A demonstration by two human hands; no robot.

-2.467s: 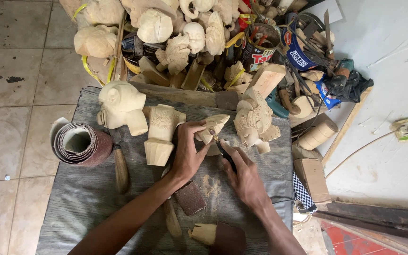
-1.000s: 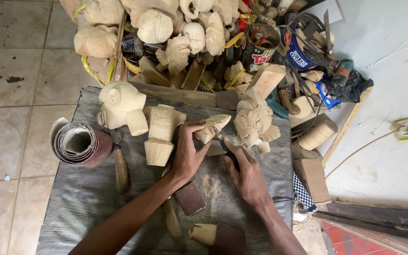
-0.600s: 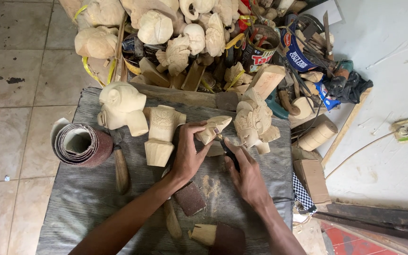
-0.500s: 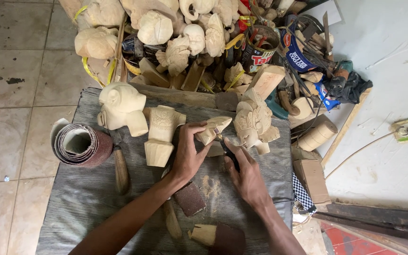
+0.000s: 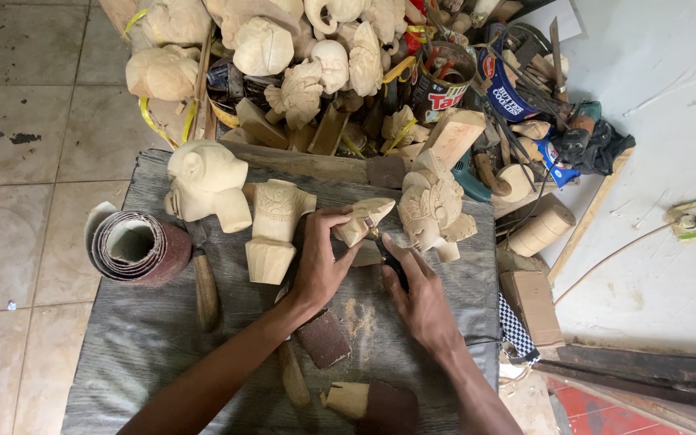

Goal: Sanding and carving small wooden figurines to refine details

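My left hand [image 5: 321, 259] grips a small pale wooden carving [image 5: 364, 219] and holds it down on the grey work board [image 5: 147, 338]. My right hand [image 5: 419, 296] is closed round a dark-handled carving tool [image 5: 391, 263] whose tip meets the carving's underside. Sawdust [image 5: 358, 316] lies on the board between my wrists. A carved wooden head [image 5: 431, 211] stands just right of the carving, and a carved pedestal piece [image 5: 274, 229] stands just left of my left hand.
A roll of sandpaper [image 5: 134, 247] and a wood-handled chisel [image 5: 205, 286] lie at the left. A round wooden bust [image 5: 205, 184] stands behind them. Sandpaper squares [image 5: 323, 339] and a wood offcut [image 5: 349, 398] lie near my forearms. Carvings, tins and tools pile up behind [image 5: 348, 72].
My right hand has shifted slightly up and left, bringing the tool closer against the carving. The left hand keeps its grip in the same place.
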